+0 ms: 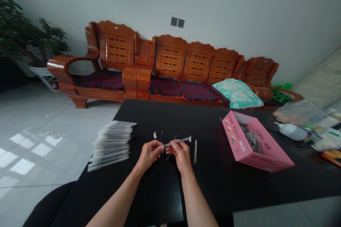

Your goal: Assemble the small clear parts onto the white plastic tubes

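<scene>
A: Head view, hands?
B: Left hand (149, 153) pinched closed on the left tip of a clear pen (178, 142). Right hand (181, 154) closed round its barrel. Pen is just above mid desk (160, 191), tilted up to the right.
A: Around them?
B: Stack of pens (113, 143) by left edge. Sm white cap (155, 135) just beyond left hand; white tube (195, 151) lies beside right hand. Pink box (253, 149) open twd right edge, grey bits inside.
</scene>
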### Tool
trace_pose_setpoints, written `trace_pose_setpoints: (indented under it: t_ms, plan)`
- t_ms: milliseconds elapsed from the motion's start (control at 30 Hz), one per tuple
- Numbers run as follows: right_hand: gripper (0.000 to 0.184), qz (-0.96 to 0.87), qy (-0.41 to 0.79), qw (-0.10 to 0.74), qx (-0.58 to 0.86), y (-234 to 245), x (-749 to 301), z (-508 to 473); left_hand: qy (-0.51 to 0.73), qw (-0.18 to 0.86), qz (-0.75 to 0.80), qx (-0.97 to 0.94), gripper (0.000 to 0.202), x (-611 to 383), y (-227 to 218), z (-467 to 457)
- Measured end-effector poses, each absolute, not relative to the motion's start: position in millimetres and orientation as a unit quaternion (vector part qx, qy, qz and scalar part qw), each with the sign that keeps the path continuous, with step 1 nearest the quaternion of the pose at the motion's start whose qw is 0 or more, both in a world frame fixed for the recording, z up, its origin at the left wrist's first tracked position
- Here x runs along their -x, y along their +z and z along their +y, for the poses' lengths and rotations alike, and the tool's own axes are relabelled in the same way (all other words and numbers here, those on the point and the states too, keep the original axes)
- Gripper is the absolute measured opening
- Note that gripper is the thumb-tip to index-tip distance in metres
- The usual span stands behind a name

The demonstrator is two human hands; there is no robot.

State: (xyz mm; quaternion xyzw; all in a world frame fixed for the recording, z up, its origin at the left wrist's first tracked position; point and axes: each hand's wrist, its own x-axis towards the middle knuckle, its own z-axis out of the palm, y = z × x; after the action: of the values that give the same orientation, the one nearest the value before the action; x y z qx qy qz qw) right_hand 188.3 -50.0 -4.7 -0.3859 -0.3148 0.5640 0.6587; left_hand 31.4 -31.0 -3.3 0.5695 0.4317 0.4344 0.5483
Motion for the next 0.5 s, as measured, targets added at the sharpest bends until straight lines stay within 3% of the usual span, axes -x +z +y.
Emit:
trace_pose_setpoints:
  t_ms: [500]
  plan:
    - [0.029, -0.315, 0.562, 0.659, 0.387, -3.2, -188.7, -50.0, 0.432, 0.479, 0.435, -0.629, 0.035, -28.6, -0.2, -32.1]
